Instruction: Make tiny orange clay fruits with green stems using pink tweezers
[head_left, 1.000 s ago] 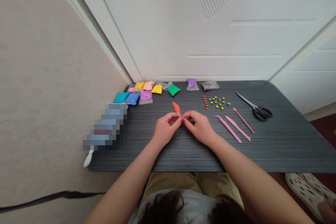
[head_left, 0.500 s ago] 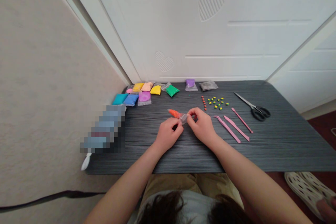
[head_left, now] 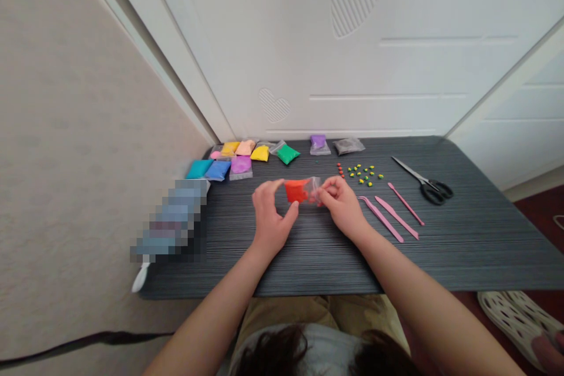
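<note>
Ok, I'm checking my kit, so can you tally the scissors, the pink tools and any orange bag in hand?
Scissors: 1
Pink tools: 3
Orange bag: 1
Total: 5

The worktop [head_left: 308, 258] is dark grey with thin stripes. The little bag [head_left: 296, 191] is orange-red. The small bits [head_left: 358, 174] look yellow and green. The scissors [head_left: 436, 191] have black handles.
</note>
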Demonstrator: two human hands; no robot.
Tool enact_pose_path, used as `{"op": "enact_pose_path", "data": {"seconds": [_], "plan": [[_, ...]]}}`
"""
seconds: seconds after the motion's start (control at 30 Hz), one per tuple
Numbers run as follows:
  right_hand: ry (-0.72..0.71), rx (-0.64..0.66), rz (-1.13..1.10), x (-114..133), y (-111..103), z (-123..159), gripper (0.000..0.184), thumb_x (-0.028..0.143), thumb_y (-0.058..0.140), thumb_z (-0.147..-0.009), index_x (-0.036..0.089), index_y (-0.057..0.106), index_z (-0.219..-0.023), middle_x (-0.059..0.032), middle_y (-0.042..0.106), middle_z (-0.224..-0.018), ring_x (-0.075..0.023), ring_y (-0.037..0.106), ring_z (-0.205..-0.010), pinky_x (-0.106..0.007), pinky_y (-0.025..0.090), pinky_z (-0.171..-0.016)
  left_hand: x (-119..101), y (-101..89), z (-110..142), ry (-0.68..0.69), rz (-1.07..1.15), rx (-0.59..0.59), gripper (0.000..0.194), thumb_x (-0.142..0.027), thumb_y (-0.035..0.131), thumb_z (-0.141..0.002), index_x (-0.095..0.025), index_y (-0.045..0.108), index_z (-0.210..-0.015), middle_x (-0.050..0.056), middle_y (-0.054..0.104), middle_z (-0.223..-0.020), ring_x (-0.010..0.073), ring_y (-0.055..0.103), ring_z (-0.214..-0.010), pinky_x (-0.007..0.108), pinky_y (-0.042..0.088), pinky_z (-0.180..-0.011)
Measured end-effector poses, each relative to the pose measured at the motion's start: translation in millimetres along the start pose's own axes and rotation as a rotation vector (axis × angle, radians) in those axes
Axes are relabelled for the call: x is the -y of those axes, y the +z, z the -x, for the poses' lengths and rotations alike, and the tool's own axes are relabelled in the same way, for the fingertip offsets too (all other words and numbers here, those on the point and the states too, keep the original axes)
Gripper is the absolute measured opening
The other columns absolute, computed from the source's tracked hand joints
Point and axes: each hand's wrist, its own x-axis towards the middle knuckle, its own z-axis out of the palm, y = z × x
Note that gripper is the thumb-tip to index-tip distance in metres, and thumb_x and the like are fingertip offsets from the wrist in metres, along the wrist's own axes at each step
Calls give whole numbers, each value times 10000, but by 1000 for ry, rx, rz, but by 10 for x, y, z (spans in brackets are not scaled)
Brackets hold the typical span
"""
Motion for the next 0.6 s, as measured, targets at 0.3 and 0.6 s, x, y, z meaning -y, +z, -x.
{"op": "enact_pose_path", "data": {"seconds": [0.3,0.6], "plan": [[56,220,-90,44,-51,20,157,258,518,-744,187,577,-870,-1,647,-746,-121,589,-658,-273,460,-636,25,15,-93,-608,900,335,301,-308,565,-760,-174,487,-1019,19,595,-753,115,559,-567,202,410,-433],[-38,273,170,86,-96,46,232,193,468,-753,223,664,-874,17,655,-815,-128,571,-740,-276,425,-730,2,-4,-94,-594,909,318,249,-297,578,-751,-169,493,-946,2,586,-717,89,534,-522,178,367,-398]]}}
